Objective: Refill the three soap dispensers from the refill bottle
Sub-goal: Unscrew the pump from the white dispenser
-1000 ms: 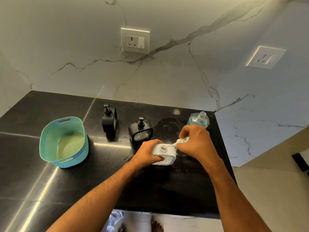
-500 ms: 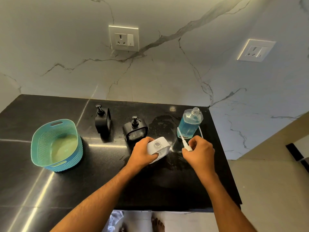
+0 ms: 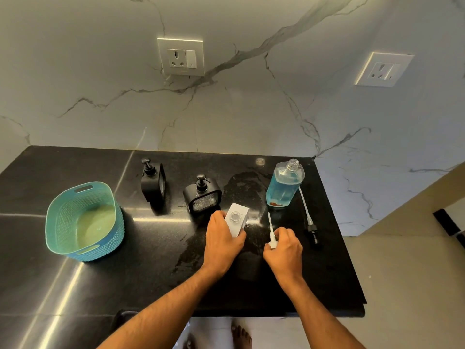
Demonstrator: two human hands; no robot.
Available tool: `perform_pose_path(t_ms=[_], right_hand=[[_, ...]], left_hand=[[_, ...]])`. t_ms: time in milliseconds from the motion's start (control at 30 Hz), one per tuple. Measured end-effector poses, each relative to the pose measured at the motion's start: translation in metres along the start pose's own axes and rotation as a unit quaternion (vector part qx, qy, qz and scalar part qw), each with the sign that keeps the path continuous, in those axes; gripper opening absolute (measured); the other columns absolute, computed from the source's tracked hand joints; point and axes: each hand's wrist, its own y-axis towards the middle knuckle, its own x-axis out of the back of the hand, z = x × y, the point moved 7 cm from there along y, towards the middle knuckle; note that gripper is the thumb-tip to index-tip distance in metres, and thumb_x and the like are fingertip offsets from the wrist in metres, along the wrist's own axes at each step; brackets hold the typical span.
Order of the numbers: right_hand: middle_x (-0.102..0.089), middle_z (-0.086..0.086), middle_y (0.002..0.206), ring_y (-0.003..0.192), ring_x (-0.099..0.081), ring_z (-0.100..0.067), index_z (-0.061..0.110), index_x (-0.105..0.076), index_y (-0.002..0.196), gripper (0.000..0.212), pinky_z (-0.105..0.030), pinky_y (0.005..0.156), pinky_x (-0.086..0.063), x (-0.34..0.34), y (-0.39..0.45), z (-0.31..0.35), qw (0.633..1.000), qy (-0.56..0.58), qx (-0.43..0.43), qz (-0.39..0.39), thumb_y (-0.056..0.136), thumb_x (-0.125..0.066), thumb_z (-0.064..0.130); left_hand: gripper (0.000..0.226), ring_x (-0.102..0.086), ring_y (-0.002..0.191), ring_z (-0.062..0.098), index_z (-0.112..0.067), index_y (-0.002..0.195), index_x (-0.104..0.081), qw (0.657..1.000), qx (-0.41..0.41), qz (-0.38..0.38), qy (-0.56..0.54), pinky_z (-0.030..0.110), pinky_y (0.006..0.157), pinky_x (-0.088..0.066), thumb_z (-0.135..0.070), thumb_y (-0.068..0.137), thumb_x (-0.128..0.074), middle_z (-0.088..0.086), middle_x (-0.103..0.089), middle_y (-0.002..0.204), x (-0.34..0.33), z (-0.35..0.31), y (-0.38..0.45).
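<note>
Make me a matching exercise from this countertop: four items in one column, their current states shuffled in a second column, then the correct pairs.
Items:
1. white dispenser
2. refill bottle
3. white pump
4. teal basket

States:
A. pinched in the right hand
B. uncapped, part full of blue liquid
C. empty, far left on the counter
D. neck open, steadied by the left hand

Pairs: 1-D, 2-B, 3-A, 4-C

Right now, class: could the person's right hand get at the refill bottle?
Probably yes. The refill bottle stands just beyond the right hand with bare counter between, but that hand holds the white pump, so it must put it down first.
</note>
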Motion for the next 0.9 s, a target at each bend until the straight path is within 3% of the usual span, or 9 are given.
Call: perform_pose_path(t_ms=[67, 200, 400, 600, 733, 900], right_hand=[[-0.056, -0.001, 0.090, 0.078, -0.057, -0.021, 0.012, -0.062, 0.096, 0.034, -0.027, 0.071, -0.042, -0.004, 0.001, -0.003, 1.000, -0.006, -0.005, 0.006, 0.068, -0.081, 0.012], [-0.057, -0.003, 0.094, 0.085, -0.058, -0.022, 0.012, -0.062, 0.100, 0.036, -0.031, 0.076, -0.049, -0.011, 0.002, -0.005, 1.000, -0.018, -0.003, 0.021, 0.070, -0.082, 0.017], [-0.057, -0.003, 0.099, 0.094, -0.059, -0.023, 0.011, -0.061, 0.107, 0.043, -0.034, 0.083, -0.050, -0.015, 0.004, -0.007, 0.999, -0.011, -0.013, 0.039, 0.073, -0.083, 0.024], [-0.058, -0.003, 0.100, 0.095, -0.060, -0.023, 0.011, -0.062, 0.109, 0.047, -0.033, 0.083, -0.050, -0.015, 0.005, -0.010, 0.999, -0.010, -0.011, 0.039, 0.072, -0.085, 0.031], [-0.060, -0.002, 0.102, 0.095, -0.061, -0.021, 0.010, -0.064, 0.113, 0.051, -0.034, 0.084, -0.052, -0.006, 0.011, -0.010, 1.000, 0.012, -0.004, 0.007, 0.073, -0.086, 0.033], [-0.060, 0.003, 0.108, 0.092, -0.061, -0.012, 0.012, -0.062, 0.121, 0.051, -0.036, 0.082, -0.059, 0.024, 0.041, -0.013, 0.986, 0.150, -0.021, -0.065, 0.077, -0.086, 0.021]], left_hand=[[0.053, -0.053, 0.102, 0.010, -0.024, 0.115, -0.044, 1.000, 0.002, -0.006, -0.013, 0.023, 0.082, -0.042, -0.035, 0.078, -0.079, -0.008, -0.052, 0.110, -0.001, 0.001, -0.004], [0.061, -0.060, 0.109, 0.012, -0.025, 0.128, -0.043, 0.999, 0.018, 0.006, -0.039, 0.031, 0.091, -0.055, -0.033, 0.079, -0.080, -0.005, -0.060, 0.121, -0.004, 0.009, -0.014], [0.056, -0.061, 0.105, 0.006, -0.020, 0.132, -0.053, 0.998, 0.028, 0.004, -0.055, 0.030, 0.090, -0.058, -0.028, 0.084, -0.080, -0.003, -0.068, 0.127, -0.004, 0.009, -0.017], [0.059, -0.065, 0.110, 0.011, -0.021, 0.135, -0.055, 0.998, 0.030, -0.009, -0.060, 0.031, 0.092, -0.059, -0.027, 0.083, -0.081, -0.003, -0.069, 0.127, -0.003, 0.007, -0.020], [0.058, -0.064, 0.109, 0.009, -0.021, 0.135, -0.055, 0.997, 0.029, -0.027, -0.073, 0.031, 0.093, -0.058, -0.027, 0.083, -0.081, -0.004, -0.069, 0.126, 0.000, 0.001, -0.018], [0.056, -0.065, 0.105, 0.008, -0.021, 0.134, -0.057, 0.995, 0.029, -0.055, -0.077, 0.023, 0.088, -0.054, -0.029, 0.084, -0.081, -0.004, -0.071, 0.124, 0.006, -0.010, -0.010]])
